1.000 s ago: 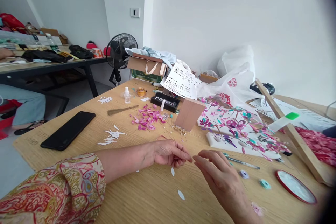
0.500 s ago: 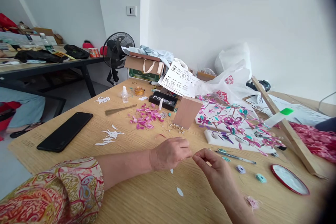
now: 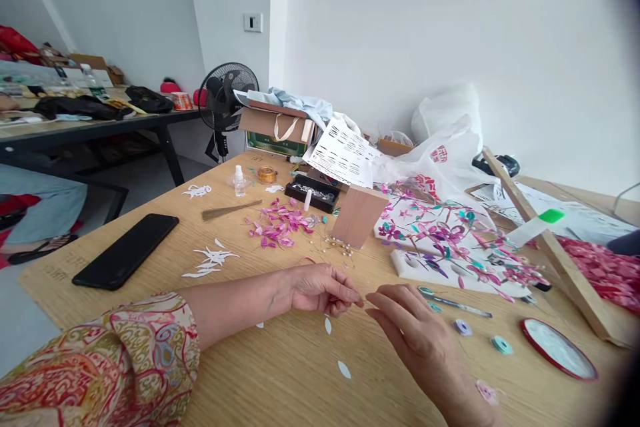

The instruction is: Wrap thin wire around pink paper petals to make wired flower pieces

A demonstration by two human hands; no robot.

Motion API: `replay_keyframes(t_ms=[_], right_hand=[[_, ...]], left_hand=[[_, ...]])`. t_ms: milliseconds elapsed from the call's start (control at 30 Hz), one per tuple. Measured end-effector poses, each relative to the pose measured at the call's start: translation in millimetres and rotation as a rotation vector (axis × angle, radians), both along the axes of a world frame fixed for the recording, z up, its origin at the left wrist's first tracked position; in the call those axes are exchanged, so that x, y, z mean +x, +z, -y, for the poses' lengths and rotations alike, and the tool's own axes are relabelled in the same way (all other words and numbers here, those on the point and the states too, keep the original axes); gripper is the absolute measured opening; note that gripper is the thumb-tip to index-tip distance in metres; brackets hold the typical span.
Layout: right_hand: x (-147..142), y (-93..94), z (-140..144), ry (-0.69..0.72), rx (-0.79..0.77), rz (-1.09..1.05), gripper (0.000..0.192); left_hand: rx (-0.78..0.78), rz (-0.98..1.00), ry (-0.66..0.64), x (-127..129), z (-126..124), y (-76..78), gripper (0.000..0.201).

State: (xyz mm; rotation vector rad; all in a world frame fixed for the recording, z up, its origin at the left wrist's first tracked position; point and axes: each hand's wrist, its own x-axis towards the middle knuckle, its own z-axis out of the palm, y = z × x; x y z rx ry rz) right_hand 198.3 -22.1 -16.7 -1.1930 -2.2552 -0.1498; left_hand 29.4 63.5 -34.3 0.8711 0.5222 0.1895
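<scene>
Head view: left hand [image 3: 320, 288] grip pinched on something too tiny to make out, right hand [image 3: 415, 330] grip loose, fingertips nearly touching it, white petal [image 3: 328, 325] just below.

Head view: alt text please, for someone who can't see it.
A person's left hand and right hand meet fingertip to fingertip over a wooden table, above small white paper petals. Behind lie pink petals, a black phone and a floral artwork.
</scene>
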Motion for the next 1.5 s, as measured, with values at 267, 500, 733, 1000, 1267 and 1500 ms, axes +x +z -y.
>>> replay_keyframes(t_ms=[267,500,733,1000,1267,1500], right_hand=[[-5,-1.8,1,-0.068,-0.163,-0.194,0.019],[-5,-14.3,-3,-0.298,-0.437,-0.409,0.026],[8,-11.3,-2,-0.092,-0.077,-0.152,0.023],[4,-4.3,1,0.009,-0.018,-0.028,0.015],[-6,-4.0,-1,-0.185,-0.249,-0.283,0.024],[1,-15.4,-5,-0.296,-0.403,-0.379,0.022]], left_hand=[[0.485,-0.092,0.139,4,11,5.4,0.016],[1.506,-0.131,0.15,2,17,10.4,0.017],[0.212,-0.059,0.149,2,3,3.2,0.016],[0.022,-0.004,0.001,0,2,-0.1,0.022],[1.101,-0.174,0.154,4,14,8.1,0.013],[1.377,-0.215,0.194,4,13,4.9,0.015]])
